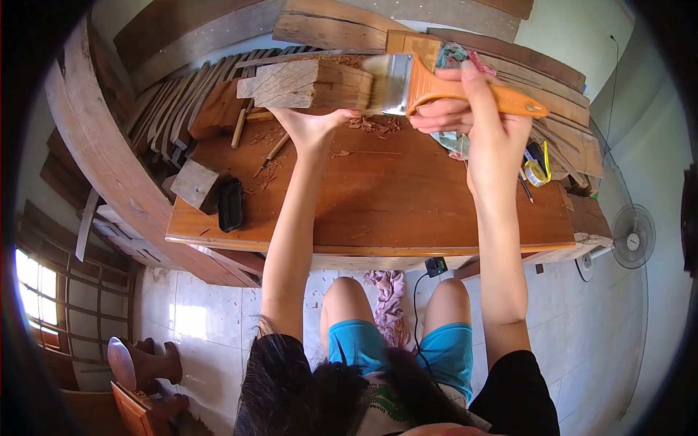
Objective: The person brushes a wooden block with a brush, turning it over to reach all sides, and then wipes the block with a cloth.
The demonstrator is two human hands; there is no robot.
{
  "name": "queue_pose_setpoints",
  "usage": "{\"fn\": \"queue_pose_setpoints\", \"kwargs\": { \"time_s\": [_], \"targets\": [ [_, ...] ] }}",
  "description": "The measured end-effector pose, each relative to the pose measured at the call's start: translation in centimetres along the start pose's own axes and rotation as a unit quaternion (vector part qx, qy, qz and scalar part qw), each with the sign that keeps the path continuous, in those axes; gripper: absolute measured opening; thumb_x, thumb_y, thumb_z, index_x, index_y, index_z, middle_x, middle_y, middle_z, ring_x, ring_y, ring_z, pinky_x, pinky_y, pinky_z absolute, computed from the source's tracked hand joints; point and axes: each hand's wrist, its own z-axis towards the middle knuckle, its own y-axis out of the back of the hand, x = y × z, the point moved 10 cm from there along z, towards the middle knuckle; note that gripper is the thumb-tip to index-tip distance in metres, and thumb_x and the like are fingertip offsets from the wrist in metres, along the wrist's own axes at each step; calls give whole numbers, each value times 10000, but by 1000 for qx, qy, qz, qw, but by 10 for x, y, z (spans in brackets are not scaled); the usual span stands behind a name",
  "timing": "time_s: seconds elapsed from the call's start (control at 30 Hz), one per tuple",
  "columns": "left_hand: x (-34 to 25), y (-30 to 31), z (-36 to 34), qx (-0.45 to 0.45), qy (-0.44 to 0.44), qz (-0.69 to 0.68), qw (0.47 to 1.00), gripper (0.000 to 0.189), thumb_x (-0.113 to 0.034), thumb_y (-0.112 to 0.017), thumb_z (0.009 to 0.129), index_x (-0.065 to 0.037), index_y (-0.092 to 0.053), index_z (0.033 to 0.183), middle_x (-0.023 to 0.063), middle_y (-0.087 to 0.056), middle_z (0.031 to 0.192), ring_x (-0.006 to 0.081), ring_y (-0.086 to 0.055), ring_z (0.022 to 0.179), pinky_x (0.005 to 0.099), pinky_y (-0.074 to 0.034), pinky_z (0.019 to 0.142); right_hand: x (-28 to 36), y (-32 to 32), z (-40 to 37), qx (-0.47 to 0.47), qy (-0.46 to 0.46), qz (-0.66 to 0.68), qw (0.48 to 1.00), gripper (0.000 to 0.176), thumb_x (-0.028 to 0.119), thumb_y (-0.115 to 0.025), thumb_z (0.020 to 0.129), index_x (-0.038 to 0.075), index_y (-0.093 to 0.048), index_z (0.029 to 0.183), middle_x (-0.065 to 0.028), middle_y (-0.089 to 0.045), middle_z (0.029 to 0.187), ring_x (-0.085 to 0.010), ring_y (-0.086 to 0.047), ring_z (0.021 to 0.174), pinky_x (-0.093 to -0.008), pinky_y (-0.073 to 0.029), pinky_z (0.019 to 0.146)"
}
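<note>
My left hand (314, 125) grips a wooden block (302, 83) from below, raised over the table, its thumb along the underside. A wide paintbrush (443, 89) with an orange handle and a metal ferrule is in my right hand (483, 109). The bristles, blurred, meet the right end of the block. Beneath my left forearm lies a thin wood-handled tool (273, 154) among shavings, and a second wooden handle (238, 128) is farther left. Near my right wrist, a crumpled cloth (452, 144) shows partly behind the hand.
On the table (378, 211) sit a black tray (230, 205), another wood block (195, 183), shavings (374, 126), a tape roll (536, 173) and a pencil (525, 190). Planks (327, 25) lean behind. A fan (632, 236) stands right; a cable (416, 309) hangs in front.
</note>
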Motion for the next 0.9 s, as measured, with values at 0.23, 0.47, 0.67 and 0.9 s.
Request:
{"fn": "queue_pose_setpoints", "kwargs": {
  "time_s": [0.23, 0.47, 0.67, 0.9],
  "targets": [
    [0, -5, 1, 8, 11, 14, 1000, 1471, -503, -1027, 392, 17, -173, 1470, 159, -335, 1433, 273, -407, 1305, 428, -343, 1118, 5, -3, -5, 10, -9, 92, 996, 461, 351, -529, 1038, -87, -638, 1134, -176, -713, 727, -281, -719, 616, -363, -607, 632],
    [-10, -16, -4, 44, 7, 83, 996, 1565, -459, -1035, 408, 6, -39, 1522, 168, -270, 1489, 269, -387, 1332, 435, -329, 1145, 0, 46, -5, -78, 23, -67, 994, 328, 220, -553, 1045, -88, -662, 1015, -149, -689, 685, -209, -674, 506, -280, -561, 463],
    [-10, -32, -11, 75, -11, -14, 997, 1521, -445, -1027, 448, -20, -33, 1518, 175, -246, 1516, 273, -390, 1365, 443, -362, 1144, 102, -24, -16, -17, 169, -19, 985, 358, 227, -550, 1036, -111, -670, 1034, -146, -673, 659, -232, -675, 500, -296, -547, 464],
    [-36, -52, -8, 153, -38, -31, 987, 1477, -420, -1013, 467, -17, -62, 1523, 176, -325, 1506, 276, -433, 1365, 457, -428, 1135, 122, -129, 1, 196, 224, -186, 936, 323, 139, -526, 1014, -26, -646, 764, -113, -622, 589, -172, -642, 482, -219, -484, 379]
  ]
}}
